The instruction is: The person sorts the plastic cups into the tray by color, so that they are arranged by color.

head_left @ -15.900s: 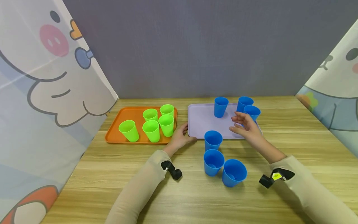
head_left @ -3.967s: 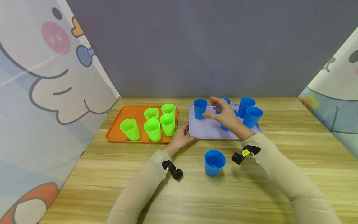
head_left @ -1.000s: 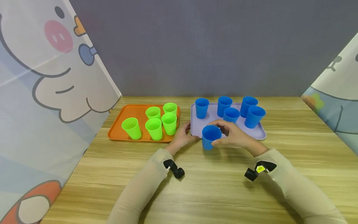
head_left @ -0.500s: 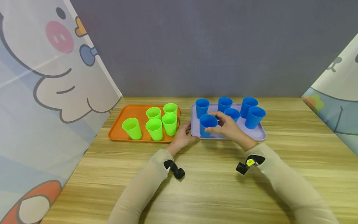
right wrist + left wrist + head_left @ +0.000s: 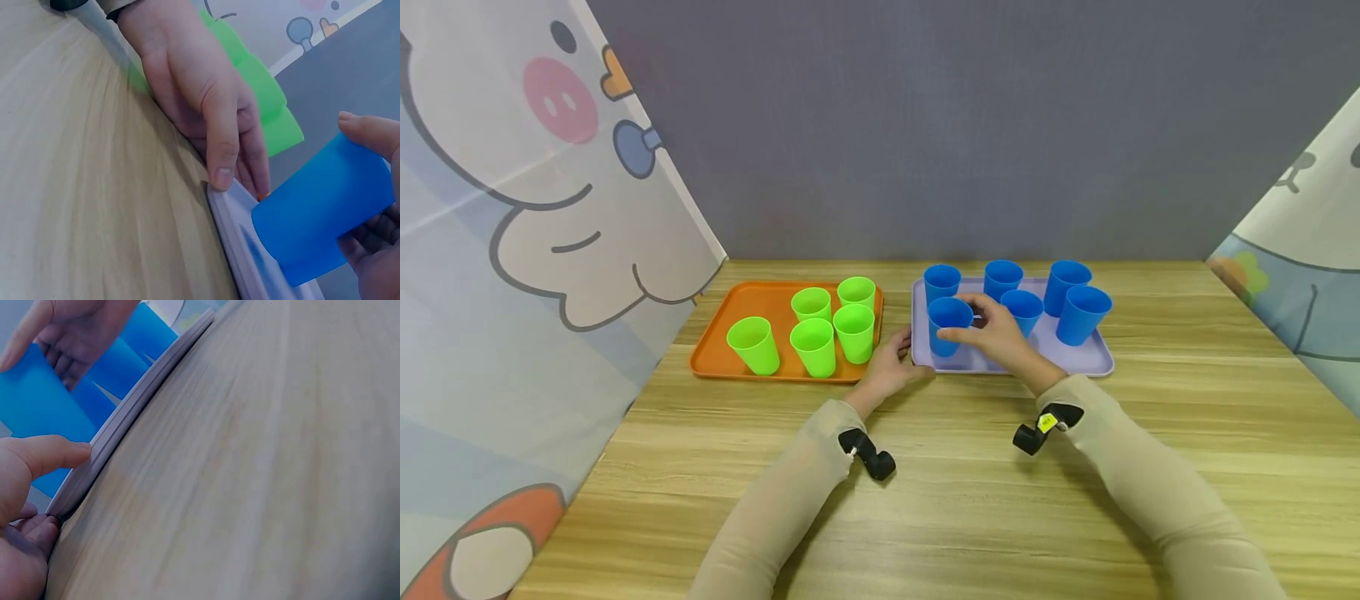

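My right hand (image 5: 994, 335) holds a blue cup (image 5: 944, 343), thumb on its near side and fingers behind. This cup is over the front left of the lilac tray (image 5: 977, 360); whether its base touches the tray I cannot tell. In the right wrist view the held cup (image 5: 325, 206) has its base towards the tray. Several other blue cups (image 5: 1084, 315) stand upright on the same tray, one (image 5: 942, 282) right behind the held cup. My left hand (image 5: 886, 371) grips the tray's front left corner, thumb (image 5: 59, 452) on the front edge, fingers at the left side.
To the left lies an orange tray (image 5: 715, 354) with several lime-green cups (image 5: 814, 354). Its right side is close to my left hand. Both trays lie on a wooden table (image 5: 955, 517), with a grey panel (image 5: 970, 133) behind.
My right hand has carried the last blue cup from the table in front, forward and left over the lilac tray. Earlier, other blue cups moved from table to tray. The left hand stays at the corner.
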`<control>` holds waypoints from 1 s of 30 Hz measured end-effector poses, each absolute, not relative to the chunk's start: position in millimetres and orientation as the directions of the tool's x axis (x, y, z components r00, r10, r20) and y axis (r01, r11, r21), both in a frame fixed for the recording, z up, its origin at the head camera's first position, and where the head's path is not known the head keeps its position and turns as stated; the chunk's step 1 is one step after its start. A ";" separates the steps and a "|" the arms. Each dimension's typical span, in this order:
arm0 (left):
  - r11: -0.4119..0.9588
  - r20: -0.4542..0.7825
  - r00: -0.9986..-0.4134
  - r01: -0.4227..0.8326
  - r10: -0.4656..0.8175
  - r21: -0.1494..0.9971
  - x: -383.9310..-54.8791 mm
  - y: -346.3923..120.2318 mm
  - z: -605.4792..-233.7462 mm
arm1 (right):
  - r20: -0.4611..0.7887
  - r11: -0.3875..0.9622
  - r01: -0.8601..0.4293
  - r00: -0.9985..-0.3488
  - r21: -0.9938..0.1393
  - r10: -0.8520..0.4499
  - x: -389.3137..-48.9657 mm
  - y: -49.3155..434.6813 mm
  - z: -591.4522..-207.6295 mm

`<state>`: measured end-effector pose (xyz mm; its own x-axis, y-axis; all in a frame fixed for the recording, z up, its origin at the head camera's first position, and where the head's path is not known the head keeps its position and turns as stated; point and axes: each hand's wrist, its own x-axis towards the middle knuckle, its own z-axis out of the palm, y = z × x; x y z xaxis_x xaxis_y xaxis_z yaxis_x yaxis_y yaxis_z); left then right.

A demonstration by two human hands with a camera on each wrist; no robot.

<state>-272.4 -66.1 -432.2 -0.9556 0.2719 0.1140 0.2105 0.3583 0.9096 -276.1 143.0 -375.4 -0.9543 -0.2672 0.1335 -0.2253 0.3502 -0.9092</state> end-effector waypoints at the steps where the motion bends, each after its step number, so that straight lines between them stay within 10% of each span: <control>1: 0.360 0.114 -0.956 0.211 0.272 0.909 -272.5 -66.1 -432.4 | 0.130 0.355 -0.219 -0.958 -0.909 -0.257 -277.0 142.2 -376.7; 30: 0.350 0.082 -0.956 0.182 0.280 0.919 -275.2 -66.0 -432.0 | -0.006 0.350 -0.073 -0.976 -0.934 -0.219 -288.9 133.0 -380.9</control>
